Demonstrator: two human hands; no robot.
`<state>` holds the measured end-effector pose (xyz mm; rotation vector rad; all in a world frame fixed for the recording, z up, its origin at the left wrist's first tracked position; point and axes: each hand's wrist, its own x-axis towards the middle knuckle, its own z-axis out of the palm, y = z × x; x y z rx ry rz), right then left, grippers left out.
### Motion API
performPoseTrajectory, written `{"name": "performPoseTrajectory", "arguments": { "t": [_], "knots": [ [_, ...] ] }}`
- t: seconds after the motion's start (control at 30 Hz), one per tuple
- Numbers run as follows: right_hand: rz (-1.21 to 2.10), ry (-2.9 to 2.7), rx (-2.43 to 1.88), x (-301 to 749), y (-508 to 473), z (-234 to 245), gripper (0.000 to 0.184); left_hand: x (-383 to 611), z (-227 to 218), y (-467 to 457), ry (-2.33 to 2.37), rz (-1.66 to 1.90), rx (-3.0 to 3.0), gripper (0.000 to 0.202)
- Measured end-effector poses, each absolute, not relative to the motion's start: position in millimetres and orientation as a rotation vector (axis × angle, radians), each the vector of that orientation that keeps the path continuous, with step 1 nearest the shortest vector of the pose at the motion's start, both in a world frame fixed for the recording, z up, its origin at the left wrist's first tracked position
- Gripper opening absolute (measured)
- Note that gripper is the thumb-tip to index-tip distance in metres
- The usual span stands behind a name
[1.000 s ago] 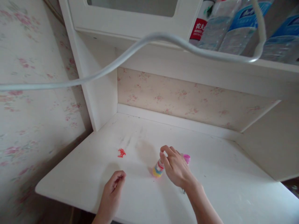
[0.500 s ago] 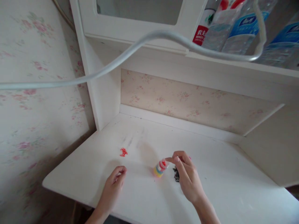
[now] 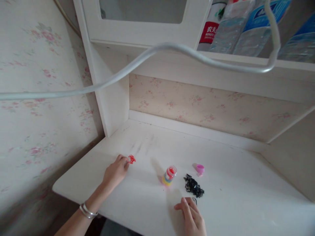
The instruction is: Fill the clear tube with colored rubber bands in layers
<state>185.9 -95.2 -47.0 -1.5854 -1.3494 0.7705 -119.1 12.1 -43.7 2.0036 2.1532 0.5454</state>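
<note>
My left hand [image 3: 116, 171] reaches to a small pile of red rubber bands [image 3: 132, 159], its closed fingertips touching the pile's near edge. Between the hands a small clear jar [image 3: 170, 173] stands upright without a lid, with red bands at the top and white, blue and yellow layers below. My right hand [image 3: 190, 214] is low over the table, its fingers curled in and nothing visible in them. Just beyond it lies a heap of black rubber bands [image 3: 193, 186], one loose band lying close to the knuckles. Behind the heap is a pink cap [image 3: 200, 168].
All of this is on a white desk [image 3: 221, 209] with a raised back edge. A white cable [image 3: 137, 62] hangs across the upper view. Above the desk, a shelf holds several plastic bottles [image 3: 256, 29], beside a cabinet door [image 3: 145, 29]. Floral wallpaper [image 3: 36, 131] covers the left wall.
My left hand has moved forward to the red rubber bands. My right hand has drawn back from the jar's mouth towards me, uncovering the black rubber bands and the pink cap.
</note>
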Motion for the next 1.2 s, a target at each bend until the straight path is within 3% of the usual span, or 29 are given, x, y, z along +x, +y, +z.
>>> {"name": "performPoseTrajectory", "arguments": {
  "t": [0.13, 0.27, 0.43, 0.67, 0.93, 1.2],
  "knots": [
    [0.754, -1.362, -1.564, 185.1, -95.3, -43.7, 0.058, -122.0, -43.7, 12.3, 2.111, 0.544, 2.040, 0.023],
    [0.752, -1.324, -1.550, 186.0, -95.3, -43.4, 0.058, -113.5, -33.0, -0.3, 2.000, 0.771, 2.077, 0.021],
    [0.808, -1.343, -1.556, 188.3, -95.6, -47.6, 0.058, -61.8, 9.2, -25.2, 1.679, 1.075, 2.117, 0.025],
    [0.842, -1.344, -1.523, 192.0, -99.6, -52.0, 0.053, 8.2, 54.3, -26.1, 1.557, 1.095, 2.264, 0.023],
    [0.763, -1.308, -1.484, 190.5, -98.8, -52.6, 0.055, 22.3, 53.6, -20.0, 1.515, 0.926, 2.323, 0.030],
    [0.797, -1.366, -1.494, 194.0, -98.4, -55.4, 0.052, -29.1, 22.0, -15.9, 1.563, 1.075, 2.064, 0.031]
  ]
}}
